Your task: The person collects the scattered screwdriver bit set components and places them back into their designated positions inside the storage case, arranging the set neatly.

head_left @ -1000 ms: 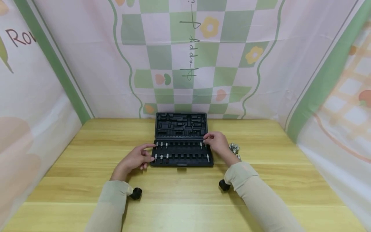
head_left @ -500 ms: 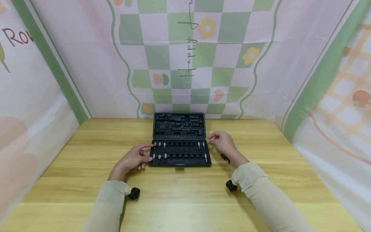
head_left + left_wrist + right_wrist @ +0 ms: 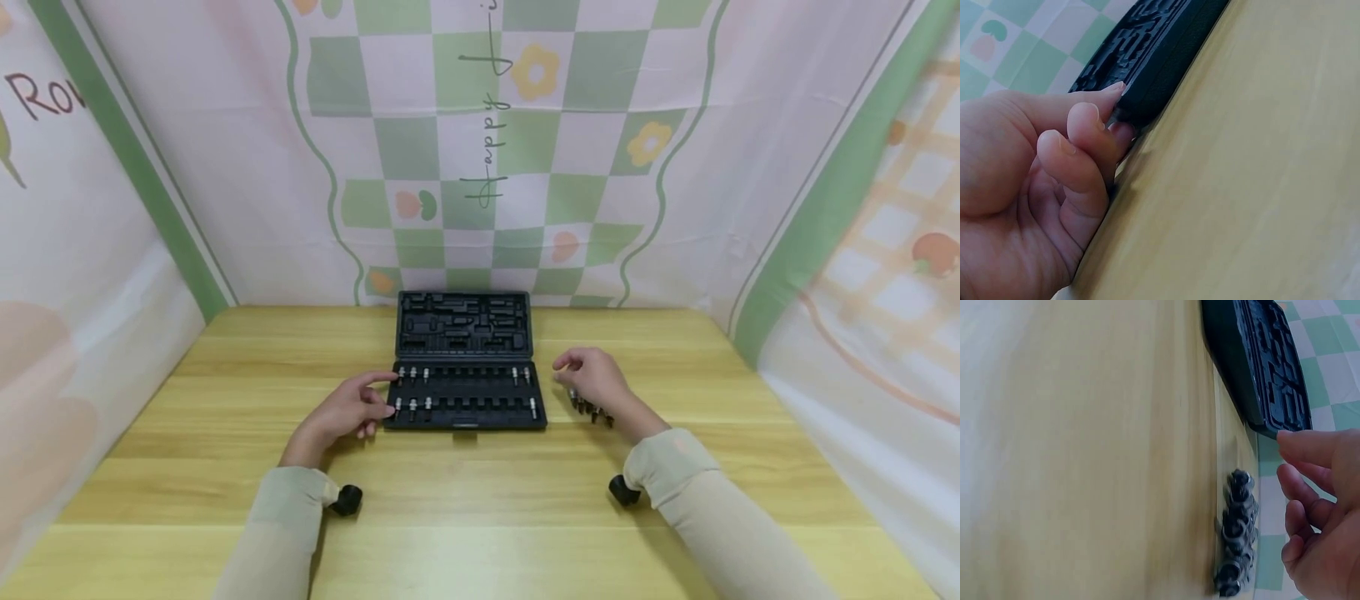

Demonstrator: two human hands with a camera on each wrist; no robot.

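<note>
A black socket case lies unfolded on the table. Small metal bit sockets stand in slots at its left end, with a few more at the right end of its two rows. My left hand holds the case's left edge, and the left wrist view has its thumb tip on the rim. To the right of the case hovers my right hand, fingers loosely bent and holding nothing. Under it is a pile of loose bit sockets, partly hidden by the hand in the head view.
The case's molded lid leans back close to the checkered cloth behind the table. Cloth walls also stand on the left and right. Wooden table surface lies in front of the case.
My right hand has drawn back from the case's upper right slots, where a bit socket now shows, and moved right over the loose pile. The left hand stays on the case.
</note>
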